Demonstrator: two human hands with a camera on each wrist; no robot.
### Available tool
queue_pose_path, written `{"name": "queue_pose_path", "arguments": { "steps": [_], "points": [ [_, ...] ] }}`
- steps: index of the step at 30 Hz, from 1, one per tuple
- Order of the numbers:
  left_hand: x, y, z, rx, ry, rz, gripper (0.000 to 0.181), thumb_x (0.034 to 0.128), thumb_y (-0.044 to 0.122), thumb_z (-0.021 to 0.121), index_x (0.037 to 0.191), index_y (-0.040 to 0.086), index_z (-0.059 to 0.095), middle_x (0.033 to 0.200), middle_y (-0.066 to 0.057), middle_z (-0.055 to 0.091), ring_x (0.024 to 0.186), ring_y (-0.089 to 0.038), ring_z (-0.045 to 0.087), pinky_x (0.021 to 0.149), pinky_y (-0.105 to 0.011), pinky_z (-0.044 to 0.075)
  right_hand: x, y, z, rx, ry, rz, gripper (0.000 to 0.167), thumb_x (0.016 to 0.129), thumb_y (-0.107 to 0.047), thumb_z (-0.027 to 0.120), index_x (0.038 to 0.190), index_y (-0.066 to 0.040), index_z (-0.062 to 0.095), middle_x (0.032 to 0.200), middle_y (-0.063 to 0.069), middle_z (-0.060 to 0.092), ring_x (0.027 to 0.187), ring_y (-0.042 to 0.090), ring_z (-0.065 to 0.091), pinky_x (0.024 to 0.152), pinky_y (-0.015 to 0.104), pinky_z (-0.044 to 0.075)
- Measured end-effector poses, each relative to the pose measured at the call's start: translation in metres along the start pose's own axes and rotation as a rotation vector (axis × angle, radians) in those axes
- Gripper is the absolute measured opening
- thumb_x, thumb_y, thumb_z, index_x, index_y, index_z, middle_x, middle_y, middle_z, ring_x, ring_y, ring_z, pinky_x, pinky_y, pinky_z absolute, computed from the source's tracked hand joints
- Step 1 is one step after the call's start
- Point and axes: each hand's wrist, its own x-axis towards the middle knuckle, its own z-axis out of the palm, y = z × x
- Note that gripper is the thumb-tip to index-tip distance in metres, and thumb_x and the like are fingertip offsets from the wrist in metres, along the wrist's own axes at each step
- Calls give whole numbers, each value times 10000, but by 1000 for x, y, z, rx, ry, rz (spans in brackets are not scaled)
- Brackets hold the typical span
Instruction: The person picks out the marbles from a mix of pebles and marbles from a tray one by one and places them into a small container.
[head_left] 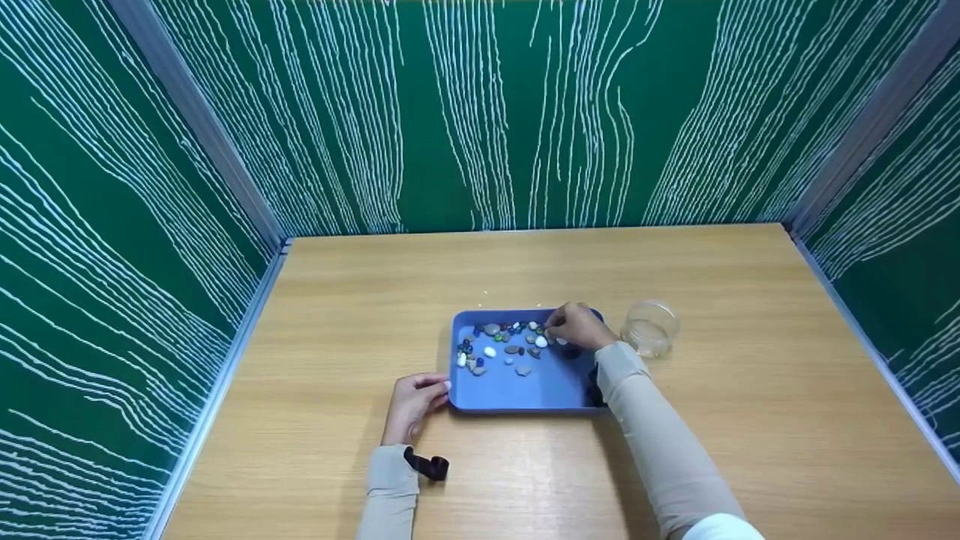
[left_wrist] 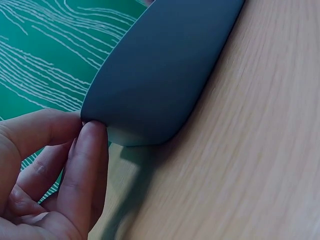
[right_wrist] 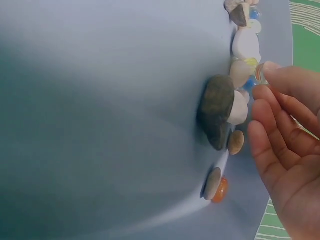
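From my station I count two hands, one blue tray, one clear round container; pebbles and glass beads crowd too densely to tally. Right hand, over the tray's 1 o'clock corner, pinches a small streaked glass piece at its 9 o'clock; container at its 3. Left hand grasps the rim near 8 o'clock, tray lying toward its 2.

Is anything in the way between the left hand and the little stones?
Yes, the raised wall of the blue tray. The left hand grips the tray's near-left corner, and the little stones lie inside, past that wall.
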Motion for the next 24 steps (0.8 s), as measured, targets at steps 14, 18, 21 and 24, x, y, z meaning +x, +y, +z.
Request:
{"name": "queue_pose_path", "arguments": {
  "steps": [14,18,21,24],
  "points": [
    [0,-1,0,7,-4,-1,280,808,-68,683,1066,-165,634,891,-88,684,754,-105,652,713,-228,596,-6,6,-10,36,13,-19,138,885,-69,659,957,22,732,912,136,722,726,118,600,649,229,519],
    [0,-1,0,7,1,2,279,806,-72,683,1062,-170,633,886,-87,683,749,-108,654,717,-232,599,-8,5,-15,31,-5,-5,154,895,-80,651,990,12,730,951,134,721,768,142,614,697,259,543],
    [0,-1,1,0,5,5,281,801,-80,684,1060,-176,631,865,-71,680,739,-104,651,709,-228,598,-11,4,-19,40,-15,24,156,900,-95,651,1004,-15,734,982,121,719,808,168,619,740,291,553],
    [0,-1,1,-10,9,0,271,795,-87,685,1048,-172,636,850,-61,676,737,-105,650,703,-227,597,-13,4,-23,50,-23,59,162,903,-112,652,1021,-39,735,1008,112,718,844,186,623,770,312,555]
  ]
}}
